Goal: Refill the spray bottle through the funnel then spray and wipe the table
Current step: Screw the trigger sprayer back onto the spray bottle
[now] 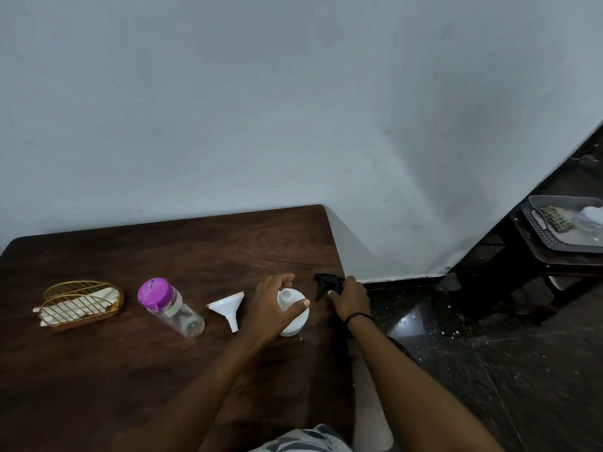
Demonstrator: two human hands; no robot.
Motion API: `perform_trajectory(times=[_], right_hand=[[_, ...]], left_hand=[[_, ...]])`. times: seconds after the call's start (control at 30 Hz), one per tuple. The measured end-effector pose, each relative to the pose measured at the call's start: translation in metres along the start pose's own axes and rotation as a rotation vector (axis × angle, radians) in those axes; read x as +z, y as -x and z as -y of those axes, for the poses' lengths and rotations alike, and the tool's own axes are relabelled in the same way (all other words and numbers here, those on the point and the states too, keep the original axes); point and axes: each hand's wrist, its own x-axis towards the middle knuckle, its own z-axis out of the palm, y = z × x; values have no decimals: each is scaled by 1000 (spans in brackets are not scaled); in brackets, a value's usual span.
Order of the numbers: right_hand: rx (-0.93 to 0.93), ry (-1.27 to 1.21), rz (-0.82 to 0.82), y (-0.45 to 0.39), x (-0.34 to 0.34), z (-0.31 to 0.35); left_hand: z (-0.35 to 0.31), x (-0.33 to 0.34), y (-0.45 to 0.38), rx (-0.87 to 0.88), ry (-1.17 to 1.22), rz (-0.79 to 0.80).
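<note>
A pale grey-blue wall fills the upper part of the view, and a dark wooden table (130, 370) is pushed against it, its right edge meeting a dark speckled floor (522, 370). On the table stand or lie five things in a rough row. At the left is one gold wire basket (83, 303) holding folded pale cloths. Beside it lies one clear bottle with a purple lid (169, 306), tipped on its side with the lid toward the wall. Next comes one white funnel (228, 308), lying on its side with the spout pointing toward the person. To its right stands one white spray bottle (293, 314), its neck uncapped. The left hand (274, 308) curls around that bottle's upper part, thumb on the near side and fingers round the far side, gripping it upright. Just right of the bottle, near the table's edge, the right hand (350, 298) closes around one black trigger spray head (328, 283), separated from the bottle, nozzle pointing left. A dark band circles the right wrist. Far right, beyond the wall's end, a dark low stand carries one grey tray (541, 233) with small items I cannot identify.
</note>
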Motion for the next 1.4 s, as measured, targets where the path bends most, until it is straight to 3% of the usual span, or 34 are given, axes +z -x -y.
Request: perform_trajectory(times=[0.17, 0.33, 0.7, 0.97, 1.4], right_hand=[[58, -78, -27, -1, 3, 3], [98, -365, -44, 5, 0, 25], [-247, -911, -101, 56, -44, 110], [-417, -984, -116, 95, -63, 132], [-467, -1025, -187, 121, -75, 127]], left_hand=[[6, 3, 2, -23, 12, -17], [9, -2, 3, -61, 13, -12], [13, -7, 1, -50, 38, -8], [14, -6, -1, -63, 23, -10], [14, -8, 3, -35, 95, 0]])
